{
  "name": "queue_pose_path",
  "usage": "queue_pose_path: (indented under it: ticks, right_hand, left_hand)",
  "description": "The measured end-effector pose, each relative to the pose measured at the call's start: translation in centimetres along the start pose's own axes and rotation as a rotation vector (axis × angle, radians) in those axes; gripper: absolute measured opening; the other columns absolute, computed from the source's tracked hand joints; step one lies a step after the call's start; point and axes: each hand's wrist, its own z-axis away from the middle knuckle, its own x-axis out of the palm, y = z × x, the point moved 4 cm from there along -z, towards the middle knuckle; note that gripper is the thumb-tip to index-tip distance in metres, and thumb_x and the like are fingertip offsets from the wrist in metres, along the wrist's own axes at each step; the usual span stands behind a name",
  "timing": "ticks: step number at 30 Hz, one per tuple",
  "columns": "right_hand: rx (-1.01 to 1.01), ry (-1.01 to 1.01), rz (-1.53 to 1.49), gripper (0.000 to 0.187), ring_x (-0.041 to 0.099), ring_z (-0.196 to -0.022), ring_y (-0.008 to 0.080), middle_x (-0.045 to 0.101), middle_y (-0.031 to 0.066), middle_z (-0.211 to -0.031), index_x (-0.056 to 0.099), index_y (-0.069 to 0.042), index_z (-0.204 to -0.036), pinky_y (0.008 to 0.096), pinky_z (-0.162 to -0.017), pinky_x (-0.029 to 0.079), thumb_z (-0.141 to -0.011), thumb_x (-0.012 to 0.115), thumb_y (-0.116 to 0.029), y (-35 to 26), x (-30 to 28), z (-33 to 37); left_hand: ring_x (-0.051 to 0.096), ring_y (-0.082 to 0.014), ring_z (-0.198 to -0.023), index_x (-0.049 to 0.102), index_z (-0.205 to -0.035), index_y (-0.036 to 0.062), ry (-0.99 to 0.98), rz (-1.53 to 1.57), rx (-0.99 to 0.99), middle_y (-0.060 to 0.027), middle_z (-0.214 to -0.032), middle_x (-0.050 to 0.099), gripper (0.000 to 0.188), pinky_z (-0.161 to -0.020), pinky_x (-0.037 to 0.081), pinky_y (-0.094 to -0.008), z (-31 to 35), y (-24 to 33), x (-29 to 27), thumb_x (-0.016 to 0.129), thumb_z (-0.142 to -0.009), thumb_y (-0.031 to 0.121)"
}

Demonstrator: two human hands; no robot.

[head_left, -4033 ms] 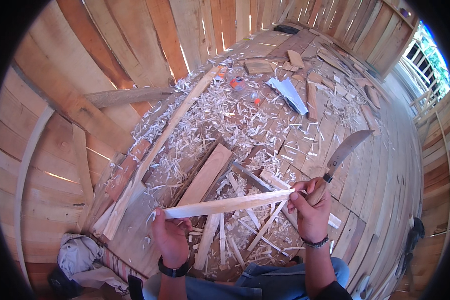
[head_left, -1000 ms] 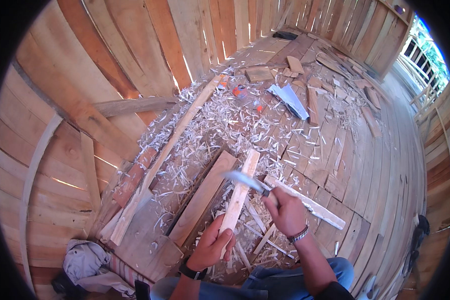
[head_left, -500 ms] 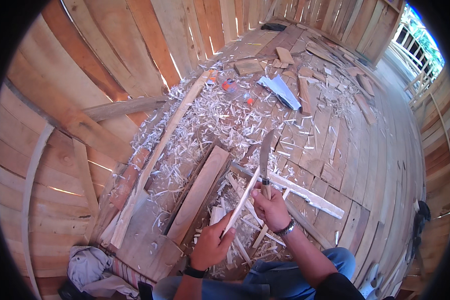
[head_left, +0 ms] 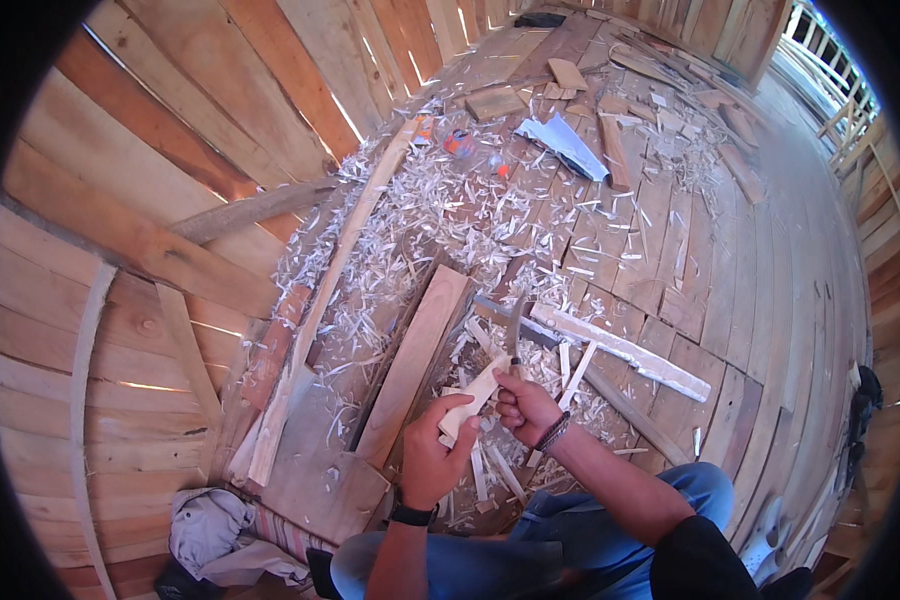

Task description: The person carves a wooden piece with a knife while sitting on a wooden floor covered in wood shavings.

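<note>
Pinched between the thumb and fingers of my left hand (head_left: 432, 455) is a short, flat piece of pale wood (head_left: 473, 402), its broad face turned up. My right hand (head_left: 530, 410) is closed round the handle of a knife (head_left: 515, 328). The blade points away from me and rises just past the far end of the wood; whether its edge touches the wood, I cannot tell. Most of the handle is hidden in my fist. Below both hands lie pale sticks and shavings (head_left: 505, 465) in front of my bent legs.
A thick plank (head_left: 415, 365) lies left of my hands, beside a long narrow board (head_left: 340, 260). To the right is a pale squared strip (head_left: 625, 352). Farther off are curled shavings (head_left: 420, 220), a blue-white sheet (head_left: 562, 148) and wood blocks (head_left: 495, 104). Grey cloth (head_left: 210, 530) lies lower left.
The wood has turned from edge-on to showing its broad face. My right hand and the knife have come lower and nearer to me. The view has shifted slightly.
</note>
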Motion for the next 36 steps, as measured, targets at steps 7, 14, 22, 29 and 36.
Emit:
queue_pose_path:
  ticks: [7,14,22,29,36]
  right_hand:
    - [-0.484,0.163,1.22,0.041,0.062,-0.07,0.0375,0.063,0.0241,-0.079,0.048,0.002,-0.098,0.0465,-0.064,0.047,-0.093,0.051,-0.039,0.7,-1.4,-0.9]
    - [-0.582,0.193,1.579,0.03,0.06,-0.069,0.0467,0.059,0.0289,-0.067,0.045,0.002,-0.095,0.0547,-0.063,0.046,-0.095,0.045,-0.027,1.0,0.6,2.6]
    - [-0.57,0.19,1.654,0.028,0.061,-0.066,0.0461,0.06,0.0282,-0.068,0.045,0.001,-0.095,0.0547,-0.062,0.048,-0.095,0.044,-0.027,0.8,0.0,2.6]
    - [-0.575,0.134,1.668,0.03,0.061,-0.066,0.0456,0.06,0.0264,-0.066,0.046,0.001,-0.096,0.0537,-0.06,0.049,-0.095,0.045,-0.029,0.8,1.2,3.3]
    - [-0.572,0.14,1.709,0.03,0.062,-0.064,0.0435,0.061,0.0252,-0.066,0.047,0.001,-0.095,0.0519,-0.058,0.05,-0.095,0.044,-0.029,0.9,0.9,2.8]
  left_hand:
    - [0.056,-0.0095,-0.053,0.054,-0.098,0.0004,0.22,0.145,-0.325,-0.004,-0.062,0.056,0.012,-0.05,0.045,-0.0248,-0.7,-4.3,-1.0,0.048,-0.094,0.01]
    - [0.053,-0.0074,-0.052,0.052,-0.1,0.0024,0.234,0.12,-0.359,-0.0028,-0.064,0.055,0.011,-0.049,0.045,-0.0215,-0.8,-4.5,-1.1,0.045,-0.096,0.01]
    - [0.056,-0.0088,-0.054,0.051,-0.097,0.0017,0.21,0.052,-0.268,-0.0041,-0.064,0.057,0.009,-0.051,0.046,-0.0226,-0.6,-3.8,-0.7,0.046,-0.095,0.009]
    - [0.059,-0.0101,-0.057,0.052,-0.098,0.0009,0.131,-0.15,-0.15,-0.0061,-0.065,0.06,0.009,-0.053,0.048,-0.0237,-0.6,-3.2,-1.0,0.048,-0.093,0.008]
    - [0.06,-0.0105,-0.059,0.052,-0.101,0.0017,0.101,0.06,-0.306,-0.0064,-0.069,0.061,0.011,-0.055,0.048,-0.0232,-0.6,-3.6,-1.5,0.048,-0.095,0.011]
